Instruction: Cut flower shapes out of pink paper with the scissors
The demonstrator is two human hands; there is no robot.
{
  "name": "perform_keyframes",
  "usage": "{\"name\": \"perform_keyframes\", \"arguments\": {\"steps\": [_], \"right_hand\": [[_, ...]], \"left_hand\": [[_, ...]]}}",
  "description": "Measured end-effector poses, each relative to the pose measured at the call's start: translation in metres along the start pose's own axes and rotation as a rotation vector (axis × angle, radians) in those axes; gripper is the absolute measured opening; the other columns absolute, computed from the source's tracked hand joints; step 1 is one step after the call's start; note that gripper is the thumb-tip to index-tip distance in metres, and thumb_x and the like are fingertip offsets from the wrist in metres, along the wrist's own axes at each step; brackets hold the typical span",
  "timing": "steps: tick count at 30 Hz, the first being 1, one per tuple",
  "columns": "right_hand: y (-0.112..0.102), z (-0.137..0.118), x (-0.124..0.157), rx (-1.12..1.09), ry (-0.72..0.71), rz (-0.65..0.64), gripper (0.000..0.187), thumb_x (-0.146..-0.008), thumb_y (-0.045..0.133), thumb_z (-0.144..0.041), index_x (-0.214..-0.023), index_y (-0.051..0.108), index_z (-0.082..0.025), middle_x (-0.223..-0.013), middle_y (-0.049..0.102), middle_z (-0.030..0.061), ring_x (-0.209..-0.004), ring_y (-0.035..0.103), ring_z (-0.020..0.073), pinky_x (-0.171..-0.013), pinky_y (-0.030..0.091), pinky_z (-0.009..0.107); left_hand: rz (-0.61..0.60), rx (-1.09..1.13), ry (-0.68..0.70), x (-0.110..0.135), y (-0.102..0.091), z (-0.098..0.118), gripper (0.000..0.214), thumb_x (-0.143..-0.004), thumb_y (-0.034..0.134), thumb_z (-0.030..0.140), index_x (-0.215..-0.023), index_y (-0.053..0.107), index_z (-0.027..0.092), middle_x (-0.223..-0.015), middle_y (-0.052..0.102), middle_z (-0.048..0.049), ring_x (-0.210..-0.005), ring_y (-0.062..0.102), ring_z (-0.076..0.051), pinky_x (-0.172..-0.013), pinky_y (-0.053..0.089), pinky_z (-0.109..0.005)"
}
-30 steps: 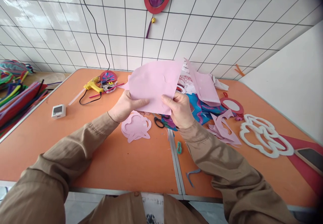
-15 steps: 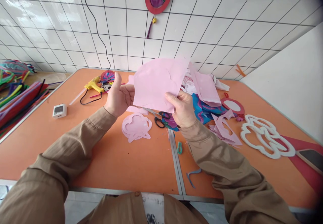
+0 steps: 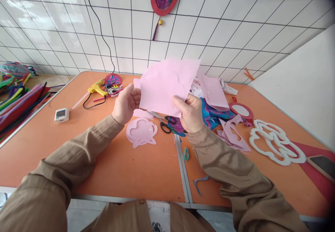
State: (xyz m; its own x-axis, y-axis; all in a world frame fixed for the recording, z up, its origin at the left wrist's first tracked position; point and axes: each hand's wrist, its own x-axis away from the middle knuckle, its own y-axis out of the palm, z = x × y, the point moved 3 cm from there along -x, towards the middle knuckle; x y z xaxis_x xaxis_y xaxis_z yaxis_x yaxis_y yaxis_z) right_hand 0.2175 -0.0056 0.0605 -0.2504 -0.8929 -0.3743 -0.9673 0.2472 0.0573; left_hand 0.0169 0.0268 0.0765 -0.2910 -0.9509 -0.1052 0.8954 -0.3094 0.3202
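Above the table I hold up a pink paper sheet (image 3: 162, 85) with a curved upper left edge and a curved line in its surface. My right hand (image 3: 192, 111) pinches its lower right part, thumb in front and fingers behind. My left hand (image 3: 127, 104) is at the sheet's left edge, thumb apart from the curled fingers; the fingertips reach the edge, and whether they touch it I cannot tell. Below the sheet lie black-handled scissors (image 3: 165, 127), partly covered by it. Pink cut-out paper shapes (image 3: 141, 142) lie stacked nearer to me.
A yellow glue gun (image 3: 97, 88) and a small white device (image 3: 61, 114) are on the left. To the right lie pink paper scraps (image 3: 242, 137), patterned blue cloth (image 3: 210, 111), white cloud-shaped frames (image 3: 258, 146) and a phone (image 3: 323, 164). A green clip (image 3: 186, 154) lies by the table seam.
My left thumb has come down toward the fingers, and that hand has shifted slightly right. The sheet has tilted a little to the right in my right hand.
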Motion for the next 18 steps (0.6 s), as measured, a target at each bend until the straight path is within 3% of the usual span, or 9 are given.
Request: {"name": "perform_keyframes", "arguments": {"steps": [4,9,11,15,18], "right_hand": [[0.001,-0.001,0.001,-0.029,0.005,-0.005,0.026,-0.075,0.074,-0.035,-0.059,0.058,-0.021,-0.062,0.054,-0.0017,-0.064,0.054,0.0155,-0.059,0.046,0.028],[0.002,0.000,0.001,-0.039,0.013,-0.031,0.026,-0.076,0.073,-0.036,-0.060,0.059,-0.022,-0.065,0.058,-0.0006,-0.068,0.058,0.0176,-0.060,0.048,0.029],[0.002,0.001,0.002,-0.033,0.021,-0.032,0.026,-0.076,0.073,-0.038,-0.061,0.059,-0.022,-0.066,0.059,-0.0002,-0.070,0.059,0.0185,-0.061,0.049,0.030],[0.003,0.000,0.002,-0.060,0.032,-0.032,0.020,-0.075,0.073,-0.037,-0.065,0.063,-0.022,-0.068,0.062,-0.0003,-0.070,0.060,0.0183,-0.064,0.050,0.031],[0.004,-0.001,0.003,-0.094,0.032,-0.029,0.018,-0.075,0.074,-0.034,-0.066,0.065,-0.022,-0.068,0.061,-0.0008,-0.069,0.059,0.0171,-0.065,0.050,0.031]], "left_hand": [[0.098,-0.025,0.101,0.003,0.002,0.004,0.030,-0.077,0.065,0.039,-0.057,0.053,0.020,-0.053,0.049,0.0017,-0.048,0.050,-0.012,-0.045,0.042,-0.024],[0.110,-0.144,0.227,0.008,0.006,0.009,0.046,-0.074,0.073,0.041,-0.049,0.042,0.019,-0.053,0.033,0.0050,-0.046,0.033,-0.007,-0.041,0.030,-0.022],[0.085,-0.174,0.211,0.010,0.007,0.008,0.044,-0.073,0.076,0.042,-0.050,0.046,0.019,-0.053,0.036,0.0051,-0.046,0.037,-0.007,-0.042,0.036,-0.022],[-0.023,-0.160,0.098,0.012,0.011,0.003,0.034,-0.072,0.079,0.047,-0.069,0.065,0.016,-0.063,0.061,-0.0002,-0.054,0.062,-0.015,-0.048,0.054,-0.027],[-0.067,-0.153,0.043,0.015,0.013,0.000,0.038,-0.072,0.081,0.049,-0.072,0.067,0.014,-0.062,0.067,-0.0031,-0.052,0.069,-0.018,-0.046,0.054,-0.025]]}}
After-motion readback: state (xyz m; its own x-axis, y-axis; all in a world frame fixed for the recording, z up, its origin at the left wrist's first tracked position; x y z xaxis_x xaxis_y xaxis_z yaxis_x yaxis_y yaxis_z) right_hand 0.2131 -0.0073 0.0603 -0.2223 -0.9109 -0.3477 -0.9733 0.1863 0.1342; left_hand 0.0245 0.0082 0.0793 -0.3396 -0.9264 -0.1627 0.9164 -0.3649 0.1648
